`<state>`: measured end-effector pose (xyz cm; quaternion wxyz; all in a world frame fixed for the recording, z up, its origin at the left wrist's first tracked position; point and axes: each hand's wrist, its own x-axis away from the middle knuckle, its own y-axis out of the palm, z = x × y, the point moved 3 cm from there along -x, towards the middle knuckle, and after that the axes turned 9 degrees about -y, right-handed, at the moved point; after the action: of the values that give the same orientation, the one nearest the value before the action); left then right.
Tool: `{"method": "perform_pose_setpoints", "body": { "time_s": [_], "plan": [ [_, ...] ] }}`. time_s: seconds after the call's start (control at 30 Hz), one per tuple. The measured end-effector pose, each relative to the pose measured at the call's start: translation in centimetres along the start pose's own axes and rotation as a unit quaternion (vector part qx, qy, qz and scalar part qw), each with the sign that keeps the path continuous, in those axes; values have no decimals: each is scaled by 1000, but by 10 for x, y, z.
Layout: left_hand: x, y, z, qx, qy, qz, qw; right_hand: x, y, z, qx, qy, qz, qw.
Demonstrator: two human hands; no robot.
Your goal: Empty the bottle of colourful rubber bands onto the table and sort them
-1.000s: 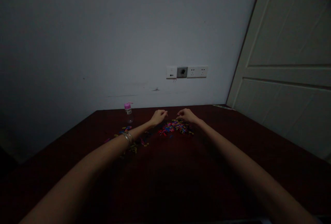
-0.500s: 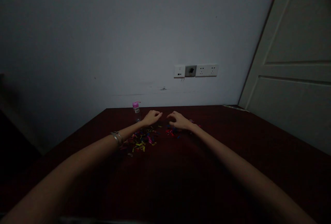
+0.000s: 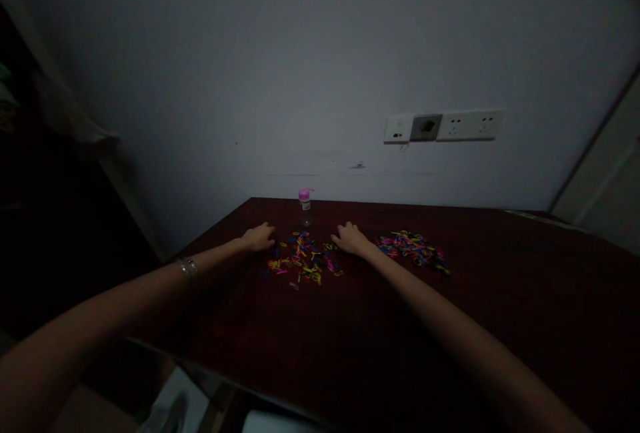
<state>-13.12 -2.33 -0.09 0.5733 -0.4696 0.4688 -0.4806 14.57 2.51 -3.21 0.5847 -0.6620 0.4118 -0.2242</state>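
Observation:
Small colourful loops (image 3: 303,259) lie scattered on the dark red table (image 3: 280,326), between my two hands. A second, denser pile of loops (image 3: 413,248) is to the right of my right wrist. My left hand (image 3: 260,237) rests at the left edge of the scattered loops, fingers apart, holding nothing visible. My right hand (image 3: 349,238) has its fingers spread on the tabletop at the right side of the scattered loops. Behind them stands a clear bottle (image 3: 305,214) with a pink cap and a label.
A pale wall (image 3: 300,86) rises behind the table, with a row of sockets (image 3: 465,126) at the right. Below the table's front edge, at the lower left, are a white object (image 3: 183,396) and other dim items. A door frame stands at the far right.
The view has turned left. My hands have moved apart, the left one away from beside the bottle to the left of the scattered loops. The right pile now shows past my right arm.

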Motion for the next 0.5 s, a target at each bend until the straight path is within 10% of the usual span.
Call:
{"method": "perform_pose_setpoints", "body": {
  "time_s": [0.23,0.5],
  "plan": [
    [-13,12,-6,85,-10,-54,995,-9,0,-26,-52,-22,-30,998],
    [0,33,43,218,-12,-197,956,6,3,-67,-114,-106,-54,986]
  ]
}}
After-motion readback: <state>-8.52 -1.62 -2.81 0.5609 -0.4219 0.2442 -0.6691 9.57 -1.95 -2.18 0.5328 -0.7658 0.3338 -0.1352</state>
